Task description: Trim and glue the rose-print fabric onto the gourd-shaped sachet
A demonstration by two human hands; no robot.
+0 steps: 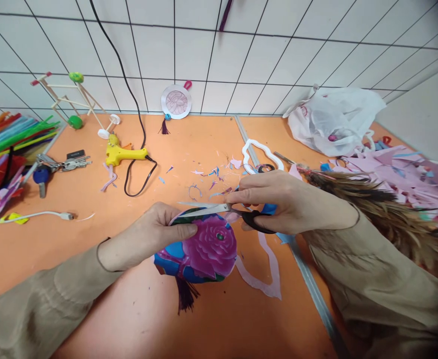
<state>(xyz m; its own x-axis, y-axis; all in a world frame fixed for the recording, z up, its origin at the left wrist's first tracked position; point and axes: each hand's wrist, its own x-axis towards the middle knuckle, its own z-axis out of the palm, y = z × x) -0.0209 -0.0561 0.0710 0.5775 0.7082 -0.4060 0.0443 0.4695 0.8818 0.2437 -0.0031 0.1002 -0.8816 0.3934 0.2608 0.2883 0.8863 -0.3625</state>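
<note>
My left hand (159,233) pinches the upper left edge of a round floral fabric piece (213,244), purple flower on blue and green, its thumb lying on the front. A dark purple tassel (186,295) hangs from the piece's lower edge. In my right hand (278,199) is a pair of scissors (224,208) with black handles. The blades are parted and point left along the top edge of the fabric piece. Whether they touch the cloth I cannot tell. Below my right hand lies a pale pink cut-out strip (269,269) on the orange table (129,319).
A yellow glue gun (123,153) with a black cord lies at the back left, near keys (67,162) and pipe cleaners (13,134). A round tasselled ornament (176,101) leans on the tiled wall. Brown feathers (383,209), pink scraps (386,174) and a white plastic bag (334,119) occupy the right.
</note>
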